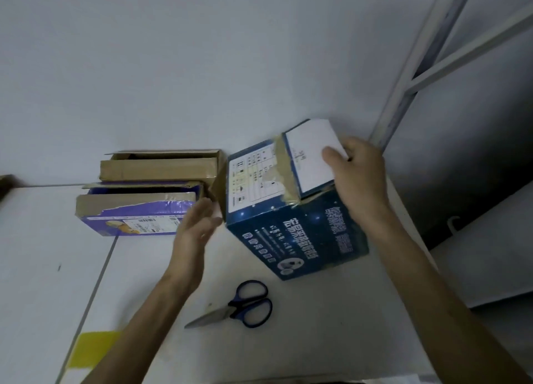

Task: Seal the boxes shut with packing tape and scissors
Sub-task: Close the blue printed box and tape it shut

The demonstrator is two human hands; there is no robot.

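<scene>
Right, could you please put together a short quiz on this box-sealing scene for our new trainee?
1. True or false: the scissors lie on the table, held by neither hand.
2. Where does the right hand grip the dark blue box? A at its top; B at its bottom edge; C nowhere, it hovers clear.
3. Fill the gap: the left hand holds nothing, and its fingers are ___ (straight or curled).
Key: 1 true; 2 A; 3 straight.
</scene>
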